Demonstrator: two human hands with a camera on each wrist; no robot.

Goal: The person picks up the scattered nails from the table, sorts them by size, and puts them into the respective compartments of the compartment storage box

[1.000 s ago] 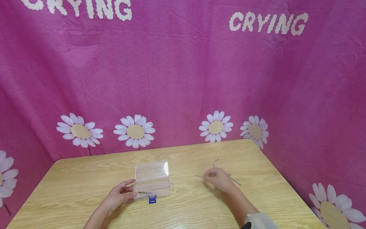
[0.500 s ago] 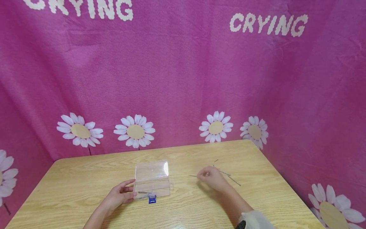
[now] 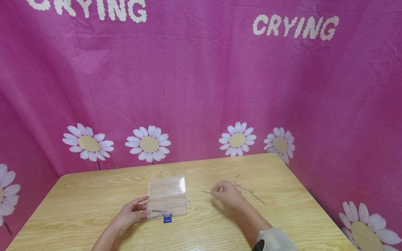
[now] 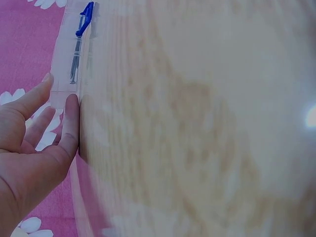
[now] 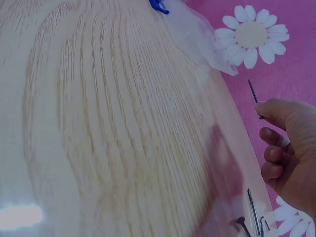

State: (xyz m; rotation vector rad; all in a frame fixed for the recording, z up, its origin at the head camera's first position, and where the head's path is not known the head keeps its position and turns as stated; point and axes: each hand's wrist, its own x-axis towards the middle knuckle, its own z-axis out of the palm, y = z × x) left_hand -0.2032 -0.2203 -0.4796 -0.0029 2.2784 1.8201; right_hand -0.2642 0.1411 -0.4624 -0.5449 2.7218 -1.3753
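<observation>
In the head view a clear plastic box (image 3: 177, 205) stands with its lid (image 3: 166, 186) raised at the back and a blue latch (image 3: 167, 218) at the front. Nails (image 4: 75, 66) lie inside its near left part. My left hand (image 3: 130, 213) touches the box's left end, thumb at the front corner and fingers mostly straight along the side. To the right, my right hand (image 3: 228, 194) pinches a nail (image 5: 253, 92) between thumb and forefinger above the table. The nail's point leads toward the box, and its head shows by the thumb in the right wrist view.
Several loose nails (image 3: 258, 198) of different lengths lie on the wooden table (image 3: 103, 188) beyond and right of the right hand. A pink curtain (image 3: 194, 87) with daisies and lettering hangs behind and along the sides of the table.
My right hand has moved left toward the box, carrying the nail, so more of the loose nails show behind it. The left hand and the box have stayed in place.
</observation>
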